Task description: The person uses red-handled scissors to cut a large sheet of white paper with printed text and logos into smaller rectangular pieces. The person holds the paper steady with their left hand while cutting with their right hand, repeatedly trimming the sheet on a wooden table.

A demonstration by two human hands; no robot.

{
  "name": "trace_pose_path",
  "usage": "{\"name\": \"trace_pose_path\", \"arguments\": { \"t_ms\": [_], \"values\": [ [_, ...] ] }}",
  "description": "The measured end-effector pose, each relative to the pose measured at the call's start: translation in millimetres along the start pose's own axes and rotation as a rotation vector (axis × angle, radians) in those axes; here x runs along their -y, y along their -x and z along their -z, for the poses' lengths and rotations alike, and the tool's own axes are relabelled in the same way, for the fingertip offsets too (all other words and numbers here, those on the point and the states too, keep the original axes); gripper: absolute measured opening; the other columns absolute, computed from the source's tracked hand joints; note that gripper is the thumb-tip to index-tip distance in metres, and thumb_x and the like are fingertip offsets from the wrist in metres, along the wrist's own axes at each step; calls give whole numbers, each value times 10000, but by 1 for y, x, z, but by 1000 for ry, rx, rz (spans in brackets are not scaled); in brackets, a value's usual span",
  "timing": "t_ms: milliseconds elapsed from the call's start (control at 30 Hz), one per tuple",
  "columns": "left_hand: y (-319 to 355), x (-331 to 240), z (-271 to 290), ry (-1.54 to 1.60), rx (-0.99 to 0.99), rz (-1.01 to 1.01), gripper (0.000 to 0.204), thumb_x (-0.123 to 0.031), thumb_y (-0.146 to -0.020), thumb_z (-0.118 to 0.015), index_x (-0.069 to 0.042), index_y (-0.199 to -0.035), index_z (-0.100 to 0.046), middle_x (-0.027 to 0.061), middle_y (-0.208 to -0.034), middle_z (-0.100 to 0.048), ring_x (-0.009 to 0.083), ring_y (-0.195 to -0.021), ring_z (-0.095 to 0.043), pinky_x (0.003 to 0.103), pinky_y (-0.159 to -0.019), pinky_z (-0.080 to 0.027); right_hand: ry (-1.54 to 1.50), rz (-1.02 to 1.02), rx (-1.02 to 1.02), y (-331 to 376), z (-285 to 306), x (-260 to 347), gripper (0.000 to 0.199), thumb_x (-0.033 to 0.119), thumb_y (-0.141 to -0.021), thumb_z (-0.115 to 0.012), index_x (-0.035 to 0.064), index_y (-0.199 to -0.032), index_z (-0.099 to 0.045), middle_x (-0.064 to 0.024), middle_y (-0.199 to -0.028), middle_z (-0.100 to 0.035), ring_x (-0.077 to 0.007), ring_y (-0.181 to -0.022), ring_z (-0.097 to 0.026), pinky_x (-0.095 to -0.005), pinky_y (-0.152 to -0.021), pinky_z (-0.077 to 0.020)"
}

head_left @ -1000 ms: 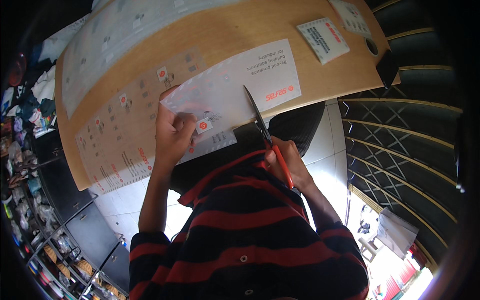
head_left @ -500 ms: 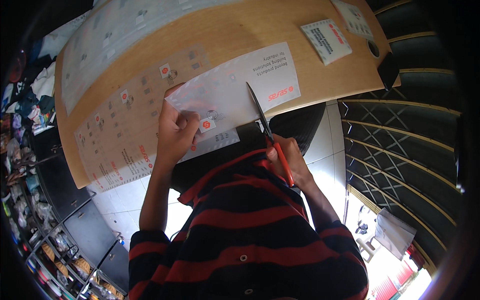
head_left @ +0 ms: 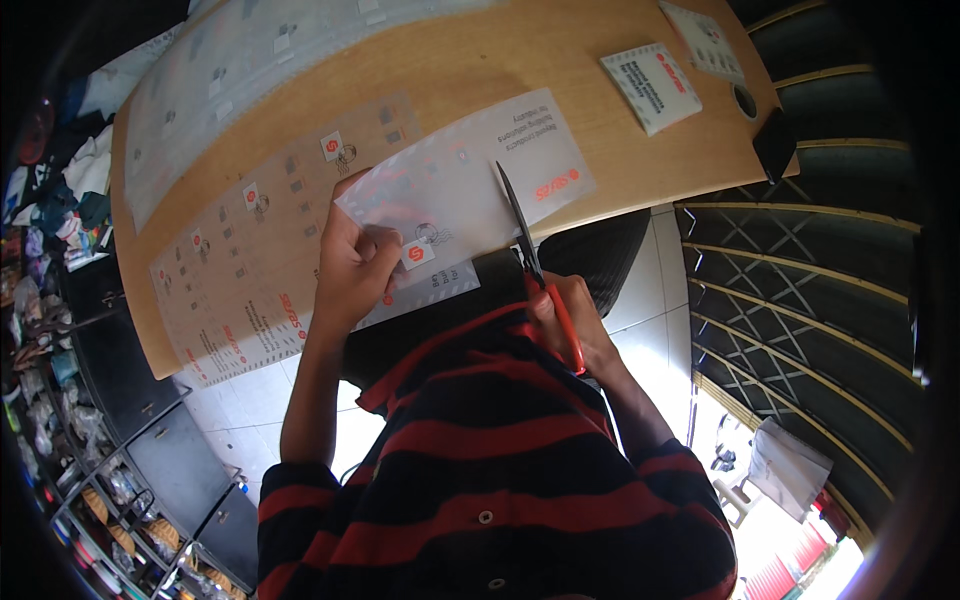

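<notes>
My left hand is closed on the near left corner of a translucent printed sheet, thumb on top. The sheet is lifted over the table's near edge, and its far right part curves downward. In my right hand is a pair of scissors with red handles, my fingers wrapped round them. One dark blade lies over the sheet, pointing away from me; the other blade is mostly hidden under it. Below and left of my left hand, a larger translucent printed sheet lies on the table and overhangs its near edge.
The wooden table bears more translucent sheets at the far left. At its right lie a stack of cut printed pieces and another piece. A dark folding gate stands on the right, cluttered shelves on the left.
The held sheet's right end has shifted slightly left and bends down more. My left hand has moved a little. The scissors stay in nearly the same place.
</notes>
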State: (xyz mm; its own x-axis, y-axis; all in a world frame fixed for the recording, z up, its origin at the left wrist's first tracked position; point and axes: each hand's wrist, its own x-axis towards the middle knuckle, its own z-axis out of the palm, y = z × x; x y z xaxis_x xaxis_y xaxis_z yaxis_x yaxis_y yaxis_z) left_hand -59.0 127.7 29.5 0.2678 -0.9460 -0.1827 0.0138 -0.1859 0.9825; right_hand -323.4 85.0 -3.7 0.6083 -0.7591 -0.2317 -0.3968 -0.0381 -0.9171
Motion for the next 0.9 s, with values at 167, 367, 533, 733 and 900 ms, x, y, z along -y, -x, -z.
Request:
{"name": "trace_pose_path", "arguments": {
  "t_ms": [167,367,533,733,900],
  "values": [
    [-1,-3,-1,9,1,32,557,106,-849,-468,-11,-1377,-336,146,-1066,-637,70,-608,-576,206,-461,-462,-4,49,20,-8,2,-7,653,577,-943,-535,-26,-694,-512,-180,-536,-493,-395,-501,-516,-421,-512,-435],
    [-1,-4,-2,11,-3,28,565,113,-835,-458,-12,-1375,-350,141,-1046,-645,70,-601,-572,214,-466,-461,17,23,0,-10,-1,-10,634,538,-952,-548,-28,-670,-503,-176,-527,-476,-389,-504,-492,-424,-524,-428],
    [0,-11,-2,-39,6,86,573,113,-828,-455,-12,-1378,-355,146,-1049,-646,75,-566,-565,219,-463,-459,-31,54,7,-13,1,-5,630,534,-951,-556,-27,-669,-501,-169,-523,-474,-358,-488,-479,-422,-526,-427],
    [-1,-9,-4,-50,-4,53,569,110,-825,-461,-13,-1372,-357,142,-1040,-650,76,-543,-558,220,-459,-457,-49,8,-13,-17,-2,-5,658,563,-945,-546,-25,-656,-484,-169,-519,-467,-350,-478,-456,-423,-527,-426],
    [-1,-6,-3,-53,-3,66,566,110,-824,-468,-16,-1366,-362,134,-1019,-653,74,-553,-560,219,-460,-459,-44,-17,-38,-18,-7,-6,645,534,-950,-564,-31,-647,-488,-165,-512,-468,-339,-475,-453,-413,-525,-431]
  ]
}}
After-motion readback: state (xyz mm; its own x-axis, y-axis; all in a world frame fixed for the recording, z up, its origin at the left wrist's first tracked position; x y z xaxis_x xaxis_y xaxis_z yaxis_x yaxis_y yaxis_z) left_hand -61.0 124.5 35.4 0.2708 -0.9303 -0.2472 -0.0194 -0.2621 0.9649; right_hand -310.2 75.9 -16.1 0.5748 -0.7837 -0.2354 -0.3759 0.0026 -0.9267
